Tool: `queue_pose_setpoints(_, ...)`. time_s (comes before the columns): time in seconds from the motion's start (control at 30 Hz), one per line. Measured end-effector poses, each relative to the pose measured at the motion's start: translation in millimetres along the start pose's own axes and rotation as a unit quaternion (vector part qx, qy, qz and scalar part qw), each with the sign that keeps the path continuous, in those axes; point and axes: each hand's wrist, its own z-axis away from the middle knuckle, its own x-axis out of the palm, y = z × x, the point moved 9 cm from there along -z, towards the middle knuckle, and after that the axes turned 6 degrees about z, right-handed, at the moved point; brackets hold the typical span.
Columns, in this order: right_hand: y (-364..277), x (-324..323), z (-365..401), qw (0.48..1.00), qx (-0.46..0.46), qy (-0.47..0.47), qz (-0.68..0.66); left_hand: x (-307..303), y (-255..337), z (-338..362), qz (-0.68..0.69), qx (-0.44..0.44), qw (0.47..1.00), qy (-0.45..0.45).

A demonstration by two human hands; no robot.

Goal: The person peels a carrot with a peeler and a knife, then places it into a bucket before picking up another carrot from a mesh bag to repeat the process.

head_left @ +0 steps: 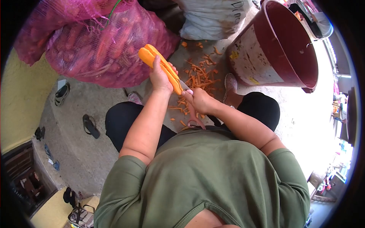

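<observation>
My left hand (161, 79) is wrapped around a bright orange, peeled carrot (147, 57), its thick end pointing up and away from me. A long groove or split runs down the carrot's length. In my right hand (202, 101) is a knife (185, 86), fingers closed on its handle. The blade sits right at the carrot's narrow lower end, close to my right thumb. Below both hands, orange carrot peelings (201, 78) lie scattered on the concrete floor between my feet.
A large pink mesh sack (110, 53) full of carrots stands at the front left. Beside it is a white sack (213, 19). A big dark red bucket (253, 57) stands tilted in view at the right. Loose sandals (90, 126) lie on the floor at left.
</observation>
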Motion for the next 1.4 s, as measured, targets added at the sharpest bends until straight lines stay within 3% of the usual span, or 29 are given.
queue_pose_setpoints(0.1,1.4,5.4,-9.0,1.0,-0.011,0.002,-0.022,-1.1,2.5,-0.4,0.045,0.003,0.999,0.013)
queue_pose_setpoints(0.3,-7.2,4.2,-12.0,0.991,-0.047,0.119,-0.027,-6.2,1.0,-1.6,0.093,-0.015,0.995,0.036)
queue_pose_setpoints(0.4,-13.5,-2.2,-13.6,0.988,-0.08,0.127,0.027,-17.8,0.1,-4.8,0.093,-0.008,0.993,0.072)
queue_pose_setpoints(0.5,-14.6,-12.8,-15.0,0.99,-0.065,0.048,0.114,-20.8,13.4,-2.4,-0.006,0.062,0.994,0.092)
queue_pose_setpoints(0.6,-17.7,-27.4,4.7,0.989,-0.036,0.116,0.089,-6.6,25.4,-0.9,-0.013,0.119,0.992,0.045)
queue_pose_setpoints(1.0,-11.7,-9.9,-0.3,0.993,-0.019,0.073,0.094,-6.0,24.7,4.7,-0.02,0.132,0.989,0.06)
queue_pose_setpoints(1.2,-7.2,-7.5,-1.5,0.965,-0.004,0.183,0.187,-16.6,17.3,8.6,-0.01,0.117,0.984,0.132)
queue_pose_setpoints(1.4,-1.7,2.1,-20.4,0.958,-0.022,0.204,0.199,-32.2,15.3,3.1,-0.031,0.127,0.975,0.179)
